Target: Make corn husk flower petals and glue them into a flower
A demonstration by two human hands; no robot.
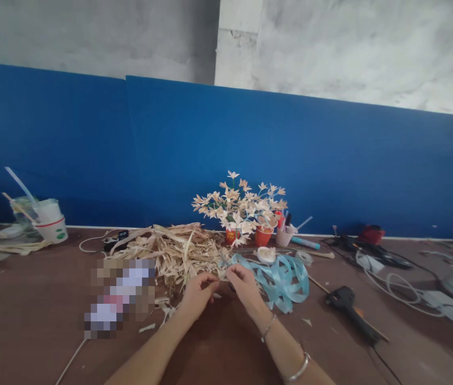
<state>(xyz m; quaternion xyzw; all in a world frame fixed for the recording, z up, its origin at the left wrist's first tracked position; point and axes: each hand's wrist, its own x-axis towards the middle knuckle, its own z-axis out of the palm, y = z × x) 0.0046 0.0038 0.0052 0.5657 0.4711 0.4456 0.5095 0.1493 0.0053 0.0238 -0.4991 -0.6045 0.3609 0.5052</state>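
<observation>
My left hand [199, 293] and my right hand [244, 284] are close together over the table's middle, fingertips pinched. Something small and pale shows between them, too small to name. Just beyond my hands lies a heap of dry, pale husk strips [178, 248]. A tangle of light blue ribbon [286, 280] spreads beside my right hand. Behind, pale star-shaped artificial flowers [232, 206] stand in an orange-red cup [264, 235] and a smaller red cup [232, 235].
A black glue gun [352, 313] and a thin stick lie at right. White cables [400, 291] and a power strip [446, 305] are farther right. A pixelated item [118, 302] lies at left, with a white cup [52, 227] behind. A roll of tape [304, 258] sits near the ribbon.
</observation>
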